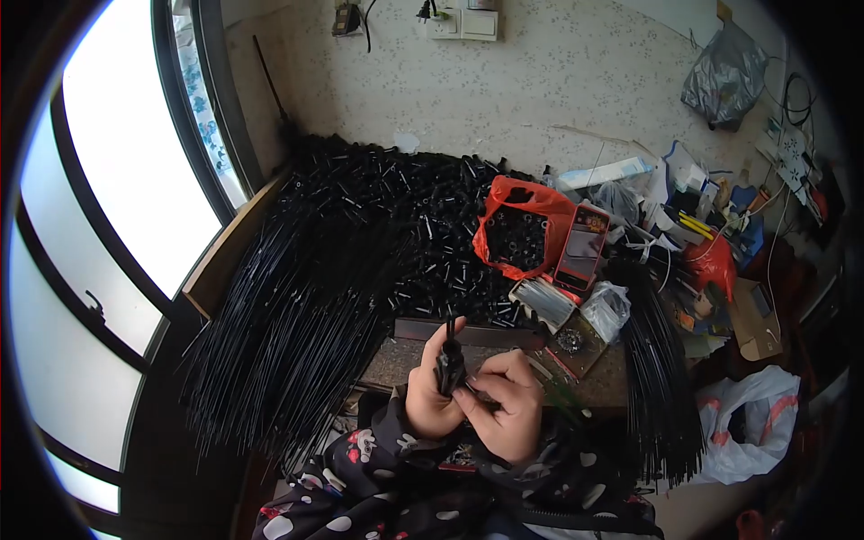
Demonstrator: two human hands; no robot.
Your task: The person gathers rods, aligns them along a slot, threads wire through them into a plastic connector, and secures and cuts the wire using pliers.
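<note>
My left hand (430,396) is wrapped around a small black plastic part (449,364) in front of my body. A thin dark piece sticks up from the part's upper end, beside my raised finger. Close against its lower right side, my right hand (508,405) has thumb and fingers pinched together. Whatever lies between those fingertips is too small and hidden to make out. Just beyond both hands, a large heap of similar short black parts (423,229) covers the table.
Long thin black rods (279,360) hang over the table's left front, with another bundle (661,387) at right. A red plastic bag (549,211) holds black rings. Nearby lie a phone (583,243), a clear-wrapped bundle (543,301) and a white plastic bag (765,432).
</note>
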